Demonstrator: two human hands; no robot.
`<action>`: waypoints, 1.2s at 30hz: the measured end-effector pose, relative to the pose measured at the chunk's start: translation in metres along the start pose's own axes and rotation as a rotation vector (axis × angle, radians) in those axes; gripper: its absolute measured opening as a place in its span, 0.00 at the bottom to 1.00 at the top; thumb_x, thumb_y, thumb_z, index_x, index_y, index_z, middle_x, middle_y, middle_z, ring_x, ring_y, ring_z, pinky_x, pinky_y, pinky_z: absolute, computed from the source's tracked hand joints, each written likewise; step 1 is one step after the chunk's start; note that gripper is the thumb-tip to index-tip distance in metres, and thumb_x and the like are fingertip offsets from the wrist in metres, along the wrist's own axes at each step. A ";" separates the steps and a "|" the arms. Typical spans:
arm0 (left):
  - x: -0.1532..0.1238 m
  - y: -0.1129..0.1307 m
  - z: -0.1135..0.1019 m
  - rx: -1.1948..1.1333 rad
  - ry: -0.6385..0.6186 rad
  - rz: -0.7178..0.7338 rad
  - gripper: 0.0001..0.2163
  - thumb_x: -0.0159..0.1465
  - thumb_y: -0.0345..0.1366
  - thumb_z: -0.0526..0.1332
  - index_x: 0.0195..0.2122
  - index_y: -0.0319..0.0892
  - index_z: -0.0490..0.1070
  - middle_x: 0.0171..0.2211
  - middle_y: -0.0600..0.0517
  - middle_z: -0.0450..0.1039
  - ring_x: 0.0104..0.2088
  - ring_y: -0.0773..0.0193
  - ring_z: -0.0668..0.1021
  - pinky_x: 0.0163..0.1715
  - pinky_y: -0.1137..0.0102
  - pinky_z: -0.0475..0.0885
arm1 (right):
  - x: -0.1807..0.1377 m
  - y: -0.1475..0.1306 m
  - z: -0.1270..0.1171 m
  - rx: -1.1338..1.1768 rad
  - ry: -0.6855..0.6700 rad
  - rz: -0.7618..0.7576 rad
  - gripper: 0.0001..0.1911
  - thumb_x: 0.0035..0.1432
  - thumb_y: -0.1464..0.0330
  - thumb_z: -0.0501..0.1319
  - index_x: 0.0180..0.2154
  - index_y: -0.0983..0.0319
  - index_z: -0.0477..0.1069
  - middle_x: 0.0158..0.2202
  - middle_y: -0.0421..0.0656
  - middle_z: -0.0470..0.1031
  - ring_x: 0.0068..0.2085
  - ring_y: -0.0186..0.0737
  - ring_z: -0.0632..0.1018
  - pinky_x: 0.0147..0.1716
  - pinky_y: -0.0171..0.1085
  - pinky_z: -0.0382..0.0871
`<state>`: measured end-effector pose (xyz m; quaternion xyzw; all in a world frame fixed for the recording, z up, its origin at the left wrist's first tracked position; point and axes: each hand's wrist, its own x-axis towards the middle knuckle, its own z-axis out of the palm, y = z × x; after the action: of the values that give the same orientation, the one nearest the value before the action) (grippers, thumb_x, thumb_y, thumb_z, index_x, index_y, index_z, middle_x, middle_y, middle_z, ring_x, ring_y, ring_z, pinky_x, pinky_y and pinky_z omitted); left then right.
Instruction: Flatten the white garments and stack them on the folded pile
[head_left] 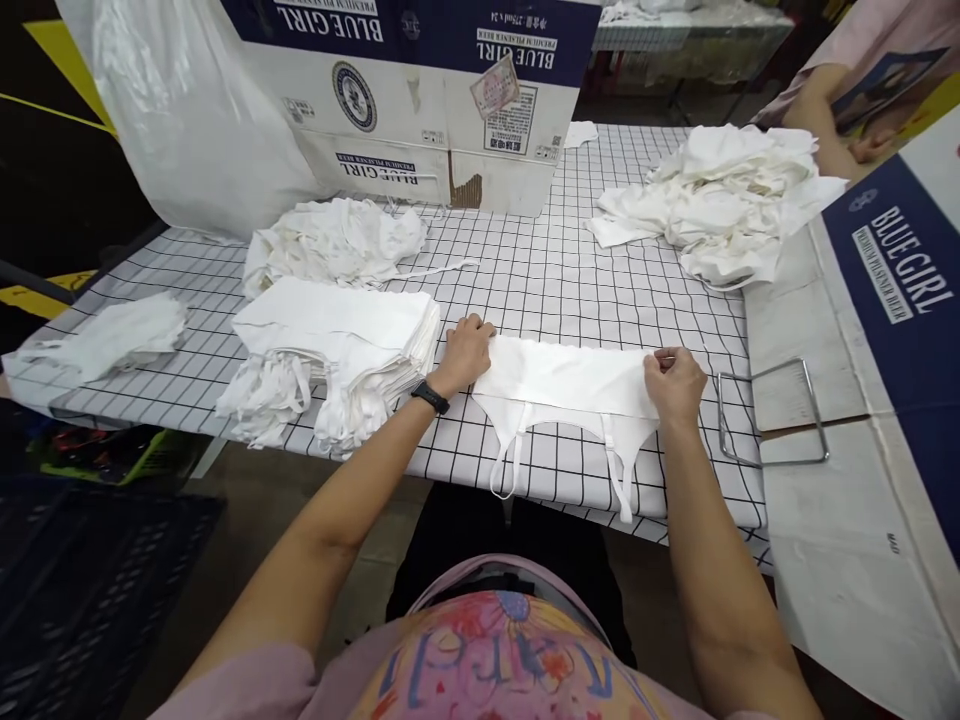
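A white garment with thin straps (564,385) lies flat on the checked table (540,275), straps hanging toward the front edge. My left hand (465,352) rests on its left end, fingers curled over the cloth edge. My right hand (675,383) pinches its right end. A neat stack of folded white garments (337,345) lies just left of my left hand. A black band is on my left wrist.
Loose white garment heaps lie at the back left (334,245), back right (720,205) and far left (112,335). Cardboard "Blue Girl" boxes stand behind (420,90) and at right (892,330). A metal wire frame (772,415) lies at right. Another person's arm (832,120) shows top right.
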<state>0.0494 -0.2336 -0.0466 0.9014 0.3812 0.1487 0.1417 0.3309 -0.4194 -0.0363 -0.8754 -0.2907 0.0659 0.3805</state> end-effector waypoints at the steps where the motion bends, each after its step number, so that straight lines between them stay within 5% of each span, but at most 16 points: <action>1: 0.002 -0.003 0.001 -0.012 0.010 -0.006 0.15 0.63 0.22 0.53 0.46 0.39 0.74 0.47 0.39 0.70 0.49 0.46 0.73 0.45 0.50 0.72 | 0.000 0.000 0.001 0.003 -0.007 -0.006 0.04 0.59 0.68 0.60 0.36 0.57 0.66 0.34 0.49 0.77 0.36 0.45 0.75 0.47 0.45 0.66; 5: 0.003 -0.008 0.004 -0.027 0.064 0.013 0.16 0.60 0.19 0.53 0.42 0.41 0.74 0.41 0.42 0.71 0.41 0.52 0.75 0.44 0.55 0.73 | 0.004 0.001 0.001 -0.006 -0.017 -0.054 0.13 0.60 0.69 0.57 0.47 0.61 0.71 0.40 0.54 0.79 0.41 0.48 0.77 0.49 0.46 0.68; 9: -0.009 0.005 0.000 0.033 0.151 0.106 0.15 0.67 0.24 0.53 0.50 0.42 0.74 0.53 0.40 0.73 0.54 0.47 0.74 0.54 0.49 0.70 | -0.015 -0.009 0.005 -0.053 0.002 -0.163 0.24 0.64 0.68 0.53 0.59 0.67 0.70 0.66 0.62 0.65 0.66 0.56 0.65 0.65 0.53 0.57; 12: -0.021 0.019 0.000 0.010 -0.030 0.315 0.17 0.74 0.38 0.53 0.62 0.50 0.67 0.69 0.47 0.62 0.70 0.48 0.63 0.68 0.43 0.56 | -0.064 -0.028 0.021 -0.063 -0.209 -0.342 0.26 0.69 0.60 0.52 0.64 0.59 0.69 0.72 0.49 0.61 0.72 0.51 0.61 0.69 0.54 0.55; 15: -0.027 0.026 0.004 -0.024 -0.225 0.351 0.22 0.75 0.48 0.52 0.69 0.60 0.59 0.74 0.54 0.54 0.74 0.50 0.56 0.72 0.39 0.45 | -0.127 -0.048 0.041 -0.167 -0.579 -0.624 0.30 0.74 0.57 0.46 0.70 0.60 0.61 0.75 0.49 0.55 0.75 0.50 0.54 0.72 0.56 0.49; 18: -0.026 0.026 0.009 -0.018 -0.240 0.304 0.24 0.75 0.49 0.52 0.71 0.62 0.55 0.75 0.57 0.51 0.76 0.50 0.52 0.72 0.37 0.39 | -0.163 -0.054 0.046 -0.257 -0.578 -0.663 0.31 0.75 0.59 0.44 0.73 0.65 0.56 0.77 0.52 0.46 0.76 0.49 0.50 0.73 0.55 0.42; 21: -0.023 0.024 0.009 0.001 -0.239 0.278 0.24 0.75 0.49 0.52 0.71 0.65 0.54 0.75 0.57 0.51 0.76 0.51 0.51 0.72 0.35 0.35 | -0.159 -0.046 0.034 -0.210 -0.645 -0.650 0.29 0.76 0.59 0.43 0.71 0.61 0.60 0.75 0.49 0.53 0.75 0.49 0.55 0.72 0.59 0.44; 23: -0.025 0.024 0.009 0.012 -0.225 0.265 0.24 0.75 0.48 0.52 0.71 0.63 0.55 0.75 0.55 0.52 0.76 0.50 0.51 0.71 0.34 0.34 | -0.147 -0.039 0.023 -0.129 -0.616 -0.600 0.27 0.76 0.58 0.43 0.65 0.59 0.70 0.70 0.49 0.65 0.72 0.51 0.63 0.69 0.60 0.53; 26: -0.039 0.024 0.006 0.021 -0.133 0.291 0.21 0.76 0.43 0.51 0.69 0.53 0.60 0.74 0.48 0.55 0.75 0.49 0.53 0.71 0.34 0.35 | -0.136 -0.030 0.016 -0.026 -0.403 -0.566 0.22 0.74 0.60 0.50 0.53 0.61 0.79 0.61 0.53 0.75 0.63 0.54 0.72 0.62 0.57 0.64; 31: -0.077 0.037 0.000 -0.087 -0.026 0.352 0.10 0.74 0.38 0.56 0.50 0.44 0.74 0.57 0.44 0.73 0.63 0.51 0.69 0.61 0.50 0.62 | -0.135 -0.029 0.033 0.041 -0.271 -0.633 0.13 0.69 0.67 0.57 0.44 0.60 0.81 0.50 0.53 0.76 0.50 0.52 0.75 0.51 0.52 0.73; 36: -0.092 0.050 0.000 -0.125 -0.041 0.355 0.08 0.74 0.37 0.57 0.48 0.42 0.74 0.50 0.46 0.75 0.54 0.55 0.72 0.52 0.58 0.63 | -0.131 -0.034 0.047 0.037 -0.201 -0.674 0.10 0.65 0.72 0.60 0.41 0.61 0.82 0.42 0.50 0.74 0.44 0.49 0.74 0.42 0.48 0.74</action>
<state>0.0209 -0.3341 -0.0427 0.9468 0.2031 0.1762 0.1770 0.1920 -0.4446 -0.0589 -0.7123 -0.5981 0.0274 0.3662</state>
